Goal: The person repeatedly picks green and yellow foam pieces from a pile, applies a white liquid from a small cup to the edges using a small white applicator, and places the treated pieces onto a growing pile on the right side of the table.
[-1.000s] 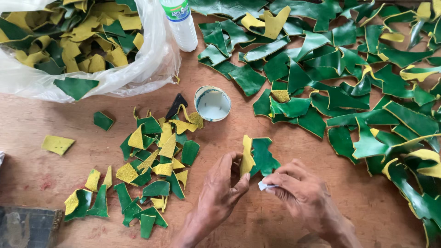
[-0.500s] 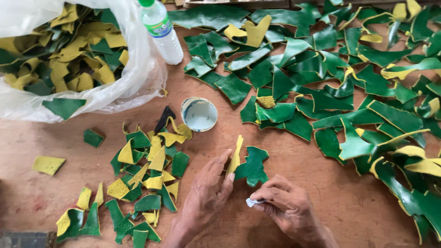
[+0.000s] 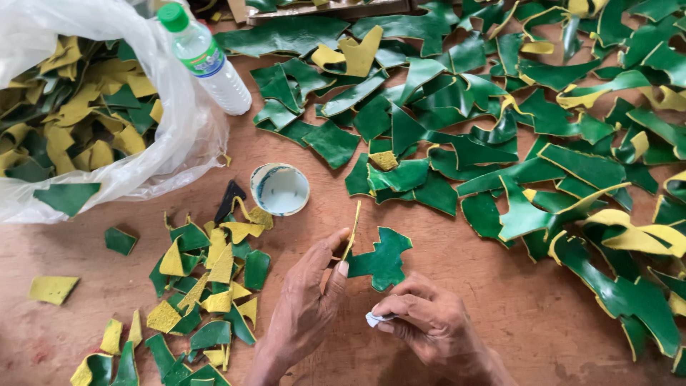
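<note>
Head view looks down on two hands at a brown table (image 3: pixel 543 314). The left hand (image 3: pixel 307 300) pinches a green piece (image 3: pixel 382 259) by its left edge, thumb and fingers closed tight on it. A thin yellow strip (image 3: pixel 351 230) stands up from the piece right where the fingers pinch, so the yellow backing looks like it is lifting off the green. The piece sticks out to the right of the grip and sits just above the table.

The right hand (image 3: pixel 429 322) is below and right of the piece. Its fingers are closed on a small white thing (image 3: pixel 376 319); I cannot tell what it is.

To do this well, I think the pinch should stay close to the split, so the piece does not tear. Pulling slow and even would help the yellow come off in one strip.

Up from the grip sits a small round cup (image 3: pixel 280 189). Left of the grip is a pile of little green and yellow scraps (image 3: pixel 207 279). Far right and up lie many big green pieces (image 3: pixel 543 143). Up and left are a plastic bag (image 3: pixel 93 114) full of scraps and a water bottle (image 3: pixel 207 61).
</note>
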